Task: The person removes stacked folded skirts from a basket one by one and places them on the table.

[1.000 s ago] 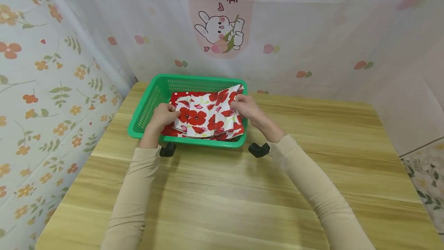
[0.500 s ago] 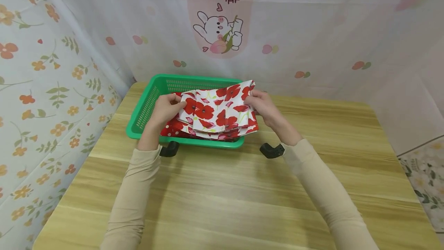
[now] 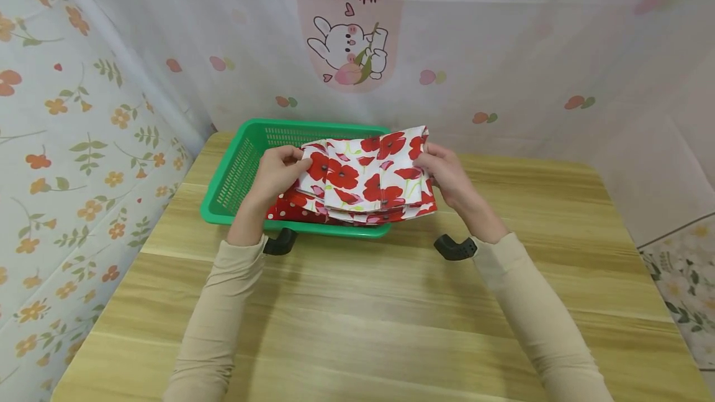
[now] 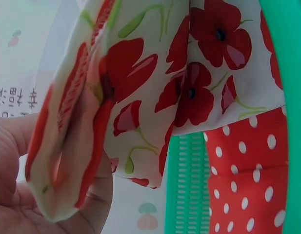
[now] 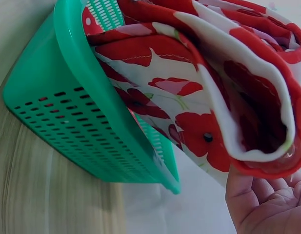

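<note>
A folded white cloth with red poppies [image 3: 357,172] is held up between both hands, over the right part of the green basket [image 3: 223,141]. My left hand [image 3: 276,172] pinches its left end, thumb on top. At the other end my right hand [image 3: 449,175] grips the folded layers, past the basket's right rim. Loops of stacked fabric [image 5: 257,97] show at that end in the right wrist view. Beneath, a red cloth with white dots [image 4: 248,170] lies inside the basket, partly covered by the poppy cloth.
The basket stands at the back left of a wooden table [image 3: 363,303], close to a white printed curtain [image 3: 503,48]. A flowered curtain [image 3: 72,172] hangs along the left side. Black camera mounts [image 3: 455,247] sit at both wrists.
Both hands have moved right and lifted the poppy cloth out of the basket, so its right end now extends beyond the rim. More of the dotted cloth and the basket's left interior shows.
</note>
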A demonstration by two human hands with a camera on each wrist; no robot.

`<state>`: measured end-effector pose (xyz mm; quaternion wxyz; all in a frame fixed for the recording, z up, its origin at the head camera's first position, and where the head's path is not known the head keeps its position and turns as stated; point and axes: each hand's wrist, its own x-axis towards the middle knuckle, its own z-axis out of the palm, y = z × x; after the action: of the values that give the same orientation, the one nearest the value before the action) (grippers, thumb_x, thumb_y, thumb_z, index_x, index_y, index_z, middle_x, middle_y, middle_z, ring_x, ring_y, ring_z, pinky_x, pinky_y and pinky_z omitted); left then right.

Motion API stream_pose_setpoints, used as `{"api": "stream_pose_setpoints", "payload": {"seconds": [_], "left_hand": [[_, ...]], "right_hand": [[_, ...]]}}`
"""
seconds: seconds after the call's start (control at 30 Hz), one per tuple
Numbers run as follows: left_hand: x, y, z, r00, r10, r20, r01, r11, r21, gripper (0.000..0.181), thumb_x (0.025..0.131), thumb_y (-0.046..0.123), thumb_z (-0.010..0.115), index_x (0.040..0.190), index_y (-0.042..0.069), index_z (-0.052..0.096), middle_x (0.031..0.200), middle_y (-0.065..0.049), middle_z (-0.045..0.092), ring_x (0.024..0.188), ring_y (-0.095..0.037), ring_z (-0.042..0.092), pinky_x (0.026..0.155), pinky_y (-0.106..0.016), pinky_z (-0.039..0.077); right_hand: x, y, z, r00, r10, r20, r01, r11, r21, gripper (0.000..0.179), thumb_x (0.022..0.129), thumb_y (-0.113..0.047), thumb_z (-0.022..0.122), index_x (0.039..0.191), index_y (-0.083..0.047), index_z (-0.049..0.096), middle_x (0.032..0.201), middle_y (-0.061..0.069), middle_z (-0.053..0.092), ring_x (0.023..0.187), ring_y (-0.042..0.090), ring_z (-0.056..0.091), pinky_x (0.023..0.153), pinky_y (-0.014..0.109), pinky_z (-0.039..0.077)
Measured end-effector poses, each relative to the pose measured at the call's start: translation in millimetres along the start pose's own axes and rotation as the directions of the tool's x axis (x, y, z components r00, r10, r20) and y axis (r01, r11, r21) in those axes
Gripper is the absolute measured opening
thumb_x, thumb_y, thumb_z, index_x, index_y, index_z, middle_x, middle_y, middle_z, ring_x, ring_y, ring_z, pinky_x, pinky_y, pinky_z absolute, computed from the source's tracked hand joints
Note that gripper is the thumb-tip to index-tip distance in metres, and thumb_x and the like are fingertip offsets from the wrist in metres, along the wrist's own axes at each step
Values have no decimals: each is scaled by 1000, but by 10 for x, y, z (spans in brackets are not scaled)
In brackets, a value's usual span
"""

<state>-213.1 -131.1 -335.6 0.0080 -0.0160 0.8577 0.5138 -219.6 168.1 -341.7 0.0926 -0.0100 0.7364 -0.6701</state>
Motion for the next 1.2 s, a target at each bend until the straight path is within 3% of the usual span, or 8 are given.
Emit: {"api": "stream_pose_setpoints", "payload": {"seconds": [0.07, 0.2, 0.5, 0.73, 0.87, 1.2], "left_hand": [[-14, 40, 27, 1000, 18, 2, -18, 1000, -15, 21, 90, 16, 60, 99, -3, 62, 91, -11, 57, 79, -18, 50, 66, -24, 44], [-41, 108, 91, 998, 57, -5, -57, 998, -37, 20, 90, 15, 61, 98, -3, 62, 85, -10, 56, 74, -17, 48, 64, -24, 42], [-63, 197, 286, 994, 107, -6, -107, 992, -64, 18, 89, 15, 63, 96, -1, 63, 85, -11, 57, 75, -18, 48, 61, -22, 42], [-74, 277, 436, 992, 126, 15, -126, 991, -38, 19, 88, 16, 64, 97, 0, 64, 89, -11, 60, 78, -18, 51, 61, -20, 45], [-71, 297, 540, 988, 150, 30, -149, 988, -39, 18, 88, 15, 64, 96, 0, 65, 84, -14, 62, 71, -18, 51, 59, -20, 43], [-65, 351, 821, 987, 152, 57, -150, 988, -34, 18, 87, 16, 65, 96, 1, 65, 87, -13, 65, 73, -19, 57, 60, -20, 48]], "right_hand": [[-26, -3, -47, 1000, -19, -3, 19, 1000, 20, 5, 88, -11, 52, 87, -10, 57, 91, -2, 62, 74, 9, 62, 65, 21, 52], [-74, -8, -139, 999, -42, -5, 42, 997, 71, 13, 87, -9, 52, 77, -15, 56, 89, -2, 62, 75, 10, 62, 65, 21, 52], [-200, -8, -346, 997, -67, -25, 70, 990, 119, 16, 88, -8, 51, 76, -16, 58, 91, -1, 62, 77, 10, 63, 65, 21, 52], [-297, 31, -529, 994, -92, -56, 99, 984, 149, 15, 89, -8, 52, 80, -16, 61, 91, -1, 61, 77, 10, 62, 64, 20, 52], [-342, 71, -629, 993, -96, -71, 106, 982, 155, 18, 90, -7, 50, 77, -16, 59, 93, 0, 60, 78, 10, 62, 64, 20, 52], [-452, 199, -869, 991, -94, -98, 112, 974, 198, 20, 91, -6, 49, 76, -15, 59, 93, -1, 60, 79, 9, 61, 65, 20, 53]]}}
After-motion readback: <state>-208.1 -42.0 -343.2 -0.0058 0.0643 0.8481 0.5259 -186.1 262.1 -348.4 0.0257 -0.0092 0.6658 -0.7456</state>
